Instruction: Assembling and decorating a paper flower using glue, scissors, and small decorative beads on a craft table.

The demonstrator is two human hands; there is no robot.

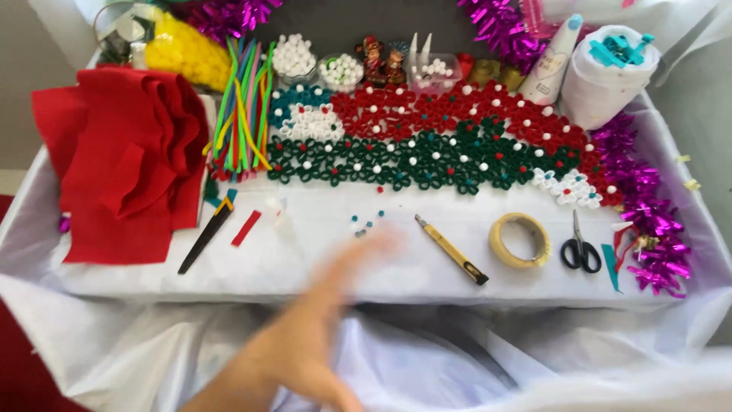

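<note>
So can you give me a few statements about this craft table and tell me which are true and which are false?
1. The scissors lie to the right of the tape roll. True.
2. The hand grips the yellow knife. False: the blurred hand is apart from it and holds nothing that shows.
3. The red felt lies at the left end of the table. True.
4. The black stick stands upright in a cup. False: it lies flat on the white cover beside the felt.
5. Purple tinsel runs along the right side. True.
</note>
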